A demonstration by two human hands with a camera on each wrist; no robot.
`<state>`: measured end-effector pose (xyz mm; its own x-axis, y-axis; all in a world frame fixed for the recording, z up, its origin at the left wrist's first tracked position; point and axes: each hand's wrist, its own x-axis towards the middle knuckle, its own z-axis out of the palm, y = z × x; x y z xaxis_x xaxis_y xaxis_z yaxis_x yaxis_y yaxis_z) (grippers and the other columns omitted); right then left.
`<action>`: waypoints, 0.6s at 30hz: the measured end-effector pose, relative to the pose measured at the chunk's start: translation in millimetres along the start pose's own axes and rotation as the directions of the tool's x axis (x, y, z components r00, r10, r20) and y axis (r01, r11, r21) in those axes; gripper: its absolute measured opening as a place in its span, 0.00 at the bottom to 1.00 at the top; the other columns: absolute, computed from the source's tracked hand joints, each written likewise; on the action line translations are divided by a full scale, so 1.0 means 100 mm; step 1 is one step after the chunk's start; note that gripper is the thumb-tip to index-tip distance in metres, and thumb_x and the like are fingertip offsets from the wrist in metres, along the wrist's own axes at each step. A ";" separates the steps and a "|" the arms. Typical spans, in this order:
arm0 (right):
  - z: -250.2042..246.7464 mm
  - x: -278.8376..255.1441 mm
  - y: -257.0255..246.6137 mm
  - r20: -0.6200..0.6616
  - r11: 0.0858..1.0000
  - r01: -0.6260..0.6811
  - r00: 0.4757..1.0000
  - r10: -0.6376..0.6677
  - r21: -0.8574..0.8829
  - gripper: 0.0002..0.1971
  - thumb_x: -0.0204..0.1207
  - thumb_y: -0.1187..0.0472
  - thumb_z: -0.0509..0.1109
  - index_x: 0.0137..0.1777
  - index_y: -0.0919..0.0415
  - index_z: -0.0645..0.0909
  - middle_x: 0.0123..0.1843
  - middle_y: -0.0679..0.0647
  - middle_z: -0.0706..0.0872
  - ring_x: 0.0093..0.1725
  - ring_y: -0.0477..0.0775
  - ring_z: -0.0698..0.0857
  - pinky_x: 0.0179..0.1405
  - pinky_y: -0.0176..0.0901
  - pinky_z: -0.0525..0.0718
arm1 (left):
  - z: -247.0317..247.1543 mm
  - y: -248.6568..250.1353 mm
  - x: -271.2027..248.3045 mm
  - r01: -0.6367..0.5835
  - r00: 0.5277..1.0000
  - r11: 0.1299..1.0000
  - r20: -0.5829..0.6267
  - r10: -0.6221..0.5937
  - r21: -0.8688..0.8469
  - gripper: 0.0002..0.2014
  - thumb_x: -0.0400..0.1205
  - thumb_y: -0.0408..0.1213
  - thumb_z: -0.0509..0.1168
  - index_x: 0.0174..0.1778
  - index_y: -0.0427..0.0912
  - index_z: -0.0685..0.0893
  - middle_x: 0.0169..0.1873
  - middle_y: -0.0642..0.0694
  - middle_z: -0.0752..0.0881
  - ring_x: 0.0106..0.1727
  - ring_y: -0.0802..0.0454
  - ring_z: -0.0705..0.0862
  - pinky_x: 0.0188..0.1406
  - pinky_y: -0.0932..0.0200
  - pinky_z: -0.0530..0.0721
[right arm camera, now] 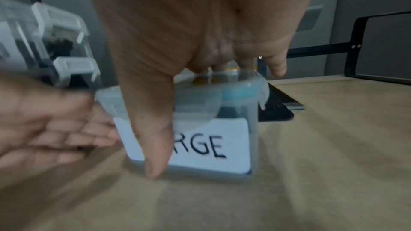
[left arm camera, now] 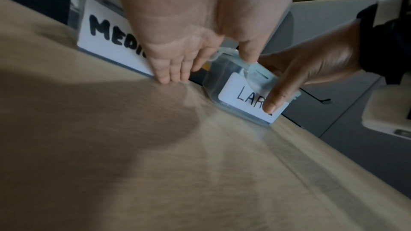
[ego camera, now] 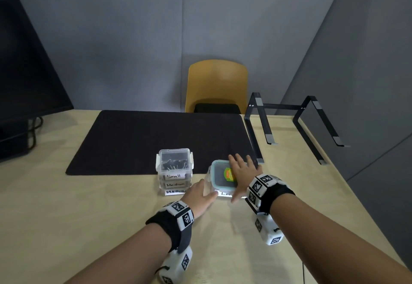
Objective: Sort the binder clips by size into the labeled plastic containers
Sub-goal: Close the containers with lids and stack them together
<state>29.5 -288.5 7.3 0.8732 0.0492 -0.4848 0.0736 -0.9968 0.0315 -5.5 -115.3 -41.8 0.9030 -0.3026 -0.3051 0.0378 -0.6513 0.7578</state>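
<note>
- Right hand spread flat over the lidded "LARGE" box, lower centre, thumb down its front label.
- Left hand open, fingers straight against the box's left side, gripping nothing.
- Stacked boxes just left.

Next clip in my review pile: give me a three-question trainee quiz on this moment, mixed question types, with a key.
1. True or false: the container labelled Large has its lid off.
2. Multiple choice: the container labelled Small sits
A) on top of the stack of labelled containers
B) on the yellow chair
C) under the right hand
3. Fill in: the left hand is at the Large container's ____ side, seen from the head camera.

Key:
1. False; the lid is on, with the right hand's fingers spread over it.
2. A
3. left
</note>
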 end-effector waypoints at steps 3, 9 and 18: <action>-0.05 -0.07 -0.09 -0.031 0.998 0.034 0.999 -0.032 0.055 0.65 0.56 0.42 0.82 0.83 0.47 0.38 0.86 0.53 0.43 0.84 0.66 0.42 0.78 0.75 0.52 | -0.10 0.01 -0.09 0.046 0.996 0.982 0.065 -0.059 0.182 0.20 0.83 0.50 0.58 0.63 0.39 0.78 0.59 0.38 0.83 0.61 0.44 0.81 0.53 0.57 0.76; -0.01 -0.10 -0.43 -0.191 0.938 -0.018 0.978 0.089 0.346 0.43 0.70 0.35 0.67 0.81 0.47 0.54 0.84 0.51 0.55 0.84 0.62 0.50 0.78 0.71 0.57 | -0.22 -0.04 -0.16 0.109 0.987 0.947 0.079 -0.139 0.302 0.20 0.82 0.49 0.58 0.60 0.39 0.82 0.59 0.42 0.83 0.60 0.46 0.80 0.57 0.56 0.76; 0.28 0.00 -0.61 -0.334 0.975 -0.093 0.929 0.158 0.202 0.34 0.76 0.41 0.51 0.81 0.47 0.50 0.84 0.52 0.55 0.84 0.64 0.45 0.74 0.78 0.46 | -0.20 -0.25 -0.31 0.081 0.996 0.975 0.010 -0.085 0.209 0.14 0.81 0.44 0.59 0.53 0.39 0.84 0.55 0.46 0.85 0.58 0.49 0.81 0.58 0.55 0.76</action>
<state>11.5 -229.9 -18.9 0.9840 -0.0905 -0.1532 -0.1067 -0.9892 -0.1008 -25.9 -75.7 -39.2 0.8924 -0.2531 -0.3736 0.0204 -0.8044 0.5937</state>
